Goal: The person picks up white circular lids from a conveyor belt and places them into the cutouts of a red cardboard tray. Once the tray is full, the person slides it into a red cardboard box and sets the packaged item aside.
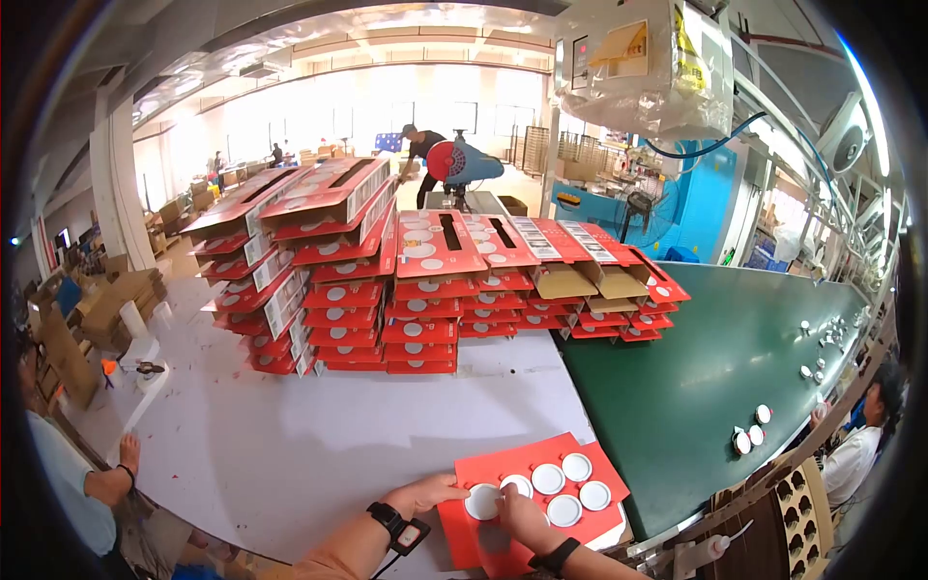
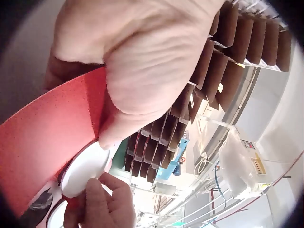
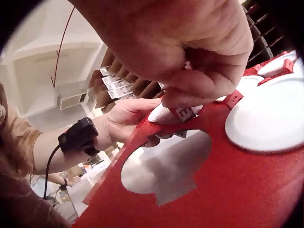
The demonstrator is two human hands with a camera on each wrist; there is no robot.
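Note:
A red card sheet (image 1: 467,547) with several round white lids (image 1: 548,478) set in it lies at the table's front edge. My left hand (image 1: 425,495) grips its left edge, thumb on top beside a lid (image 2: 86,170). The right hand (image 1: 527,522) is over the sheet, its fingertips pinching a small red tab (image 3: 183,113) at the rim of a white lid (image 3: 161,114). Below that hand, in the right wrist view, the red sheet (image 3: 237,185) has an empty round cutout. Part of the lids is hidden by the right hand.
Tall stacks of red cartons (image 1: 420,333) stand behind on the white table (image 1: 232,425). A green belt (image 1: 696,387) with loose lids (image 1: 757,435) runs at the right. People are at the far left, far right and in the back.

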